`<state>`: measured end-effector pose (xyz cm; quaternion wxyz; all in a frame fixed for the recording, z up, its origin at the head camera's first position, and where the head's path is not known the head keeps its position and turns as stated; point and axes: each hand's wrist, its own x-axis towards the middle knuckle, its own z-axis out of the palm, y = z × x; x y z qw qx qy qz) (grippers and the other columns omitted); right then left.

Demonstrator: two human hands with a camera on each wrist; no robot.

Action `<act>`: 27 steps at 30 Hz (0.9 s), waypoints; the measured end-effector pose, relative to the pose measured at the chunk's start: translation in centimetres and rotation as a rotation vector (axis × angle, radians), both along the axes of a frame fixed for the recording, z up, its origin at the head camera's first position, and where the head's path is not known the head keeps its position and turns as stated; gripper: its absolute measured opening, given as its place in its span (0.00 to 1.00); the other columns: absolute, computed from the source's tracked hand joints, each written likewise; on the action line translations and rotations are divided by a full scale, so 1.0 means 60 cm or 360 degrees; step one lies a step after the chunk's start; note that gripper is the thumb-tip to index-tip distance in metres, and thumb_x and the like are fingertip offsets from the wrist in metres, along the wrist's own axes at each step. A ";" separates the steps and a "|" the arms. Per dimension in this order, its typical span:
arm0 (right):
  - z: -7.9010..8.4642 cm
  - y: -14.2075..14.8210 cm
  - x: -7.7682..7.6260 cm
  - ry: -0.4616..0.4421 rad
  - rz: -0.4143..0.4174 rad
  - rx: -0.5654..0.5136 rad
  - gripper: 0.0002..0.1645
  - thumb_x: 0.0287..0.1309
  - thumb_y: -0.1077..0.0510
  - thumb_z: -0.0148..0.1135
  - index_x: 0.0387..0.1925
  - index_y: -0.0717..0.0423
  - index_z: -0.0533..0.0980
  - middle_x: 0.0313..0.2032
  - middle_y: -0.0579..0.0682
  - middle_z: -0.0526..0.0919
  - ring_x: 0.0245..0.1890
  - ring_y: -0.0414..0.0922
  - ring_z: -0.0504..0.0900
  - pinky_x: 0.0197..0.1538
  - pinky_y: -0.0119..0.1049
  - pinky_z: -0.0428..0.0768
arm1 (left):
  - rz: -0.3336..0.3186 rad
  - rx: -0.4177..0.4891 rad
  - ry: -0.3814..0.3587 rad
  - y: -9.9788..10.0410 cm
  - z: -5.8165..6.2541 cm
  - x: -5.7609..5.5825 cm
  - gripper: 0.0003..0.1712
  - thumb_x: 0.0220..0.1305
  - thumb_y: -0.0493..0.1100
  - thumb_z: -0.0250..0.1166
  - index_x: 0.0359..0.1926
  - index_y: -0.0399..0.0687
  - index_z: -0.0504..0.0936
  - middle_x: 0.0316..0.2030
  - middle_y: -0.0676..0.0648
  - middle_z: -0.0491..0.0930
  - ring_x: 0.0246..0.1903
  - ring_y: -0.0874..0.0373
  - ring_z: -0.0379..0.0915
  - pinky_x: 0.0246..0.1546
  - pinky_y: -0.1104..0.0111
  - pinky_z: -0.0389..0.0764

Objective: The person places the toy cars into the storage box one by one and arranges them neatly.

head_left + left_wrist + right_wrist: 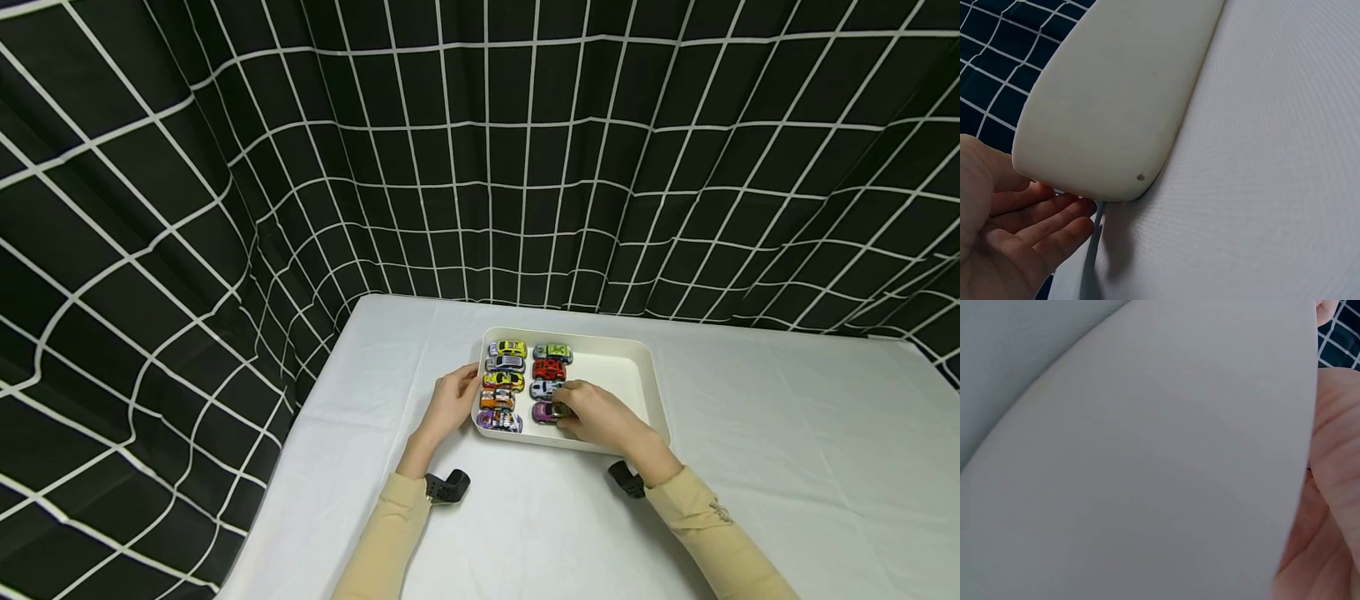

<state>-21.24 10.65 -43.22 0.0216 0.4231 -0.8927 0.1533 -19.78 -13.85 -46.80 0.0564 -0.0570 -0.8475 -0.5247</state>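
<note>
A white tray [622,350] holds toy cars in two columns. My right hand [600,414] reaches over the tray's front wall and pinches a magenta toy car [543,412] at the near end of the second column. Just beyond it are a pale blue-white car [542,389], a red car [549,369] and a green car [552,353]. Against the tray's left wall rests my left hand [452,403], its fingers [1054,225] loosely extended at the outer corner. In the right wrist view, the tray wall hides my right fingertips and the car.
The left column has several cars, from a yellow one [508,348] at the back to a purple-white one [500,422] in front. A white cloth [787,433] covers the table. Black curtains with white grid lines [525,150] hang behind and to the left.
</note>
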 end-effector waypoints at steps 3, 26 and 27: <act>-0.002 -0.001 0.001 0.0005 -0.0005 0.0003 0.11 0.42 0.65 0.72 0.31 0.61 0.79 0.31 0.51 0.79 0.30 0.42 0.77 0.34 0.36 0.79 | -0.0003 0.0001 -0.0010 -0.001 0.000 0.000 0.20 0.68 0.35 0.53 0.58 0.28 0.69 0.50 0.32 0.76 0.47 0.44 0.76 0.50 0.61 0.78; 0.014 0.025 0.011 0.0221 -0.0107 -0.0107 0.13 0.47 0.62 0.70 0.36 0.63 0.80 0.33 0.52 0.79 0.30 0.45 0.80 0.35 0.39 0.80 | -0.0008 -0.0029 0.0039 0.001 0.004 0.004 0.20 0.68 0.34 0.52 0.57 0.27 0.69 0.49 0.32 0.76 0.47 0.44 0.77 0.49 0.61 0.78; 0.016 0.030 0.012 0.0245 -0.0105 -0.0123 0.13 0.47 0.62 0.70 0.36 0.64 0.80 0.33 0.52 0.79 0.30 0.46 0.80 0.36 0.40 0.81 | 0.0001 -0.0044 0.0051 0.000 0.005 0.004 0.20 0.68 0.34 0.52 0.57 0.26 0.69 0.49 0.32 0.76 0.47 0.44 0.76 0.49 0.61 0.78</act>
